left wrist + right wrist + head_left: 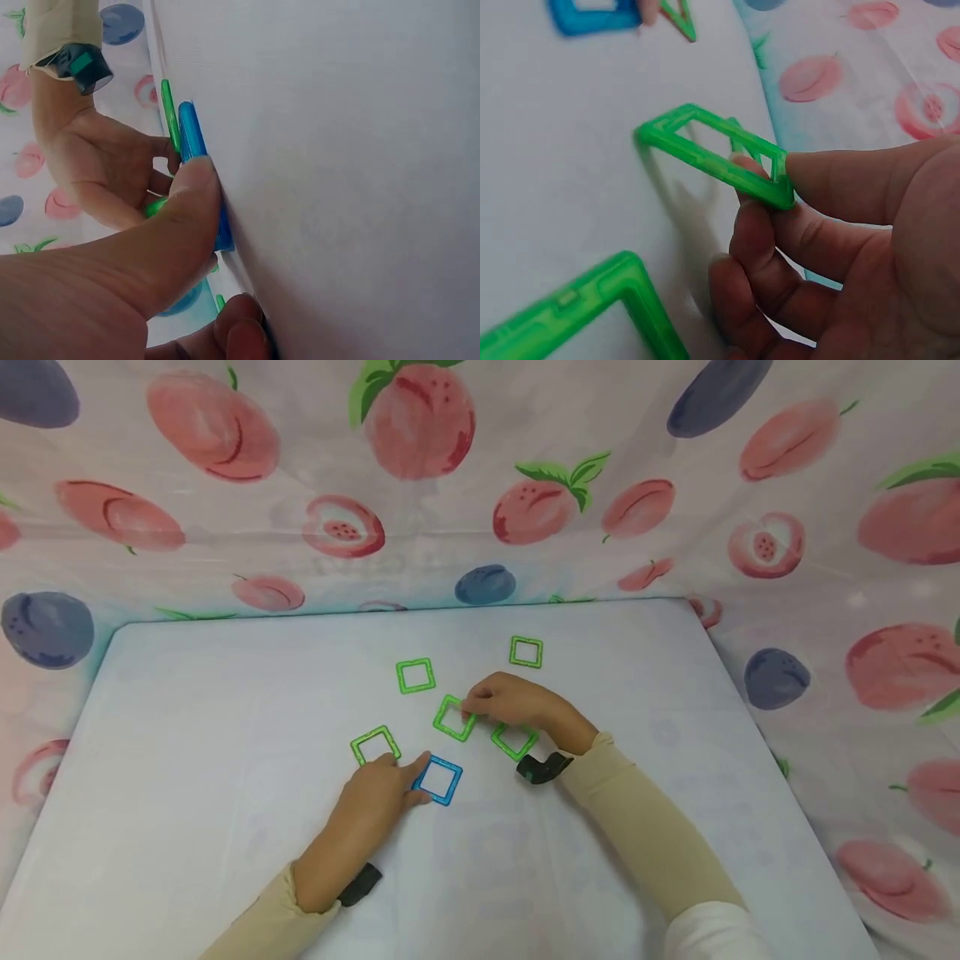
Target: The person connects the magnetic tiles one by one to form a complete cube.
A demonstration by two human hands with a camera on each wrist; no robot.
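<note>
My left hand (367, 802) pinches a blue square frame (455, 787) by its left side, thumb and index finger on its edges. In the left wrist view the blue square frame (193, 131) sits close to the white surface. My right hand (517, 700) holds a green square frame (441, 710) at one corner between thumb and fingers. The right wrist view has this green frame (705, 159) tilted, its far edge casting a shadow below. Another green square frame (369, 734) lies at the left fingertips, partly hidden by them. Below the right wrist lies one more green frame (505, 748).
Two more green square frames lie farther back, one at centre (417, 690) and one to the right (527, 665). All rest on a white-covered table (187, 760). A fruit-patterned cloth (427, 518) hangs behind and beside it. Each wrist carries a black device (542, 768).
</note>
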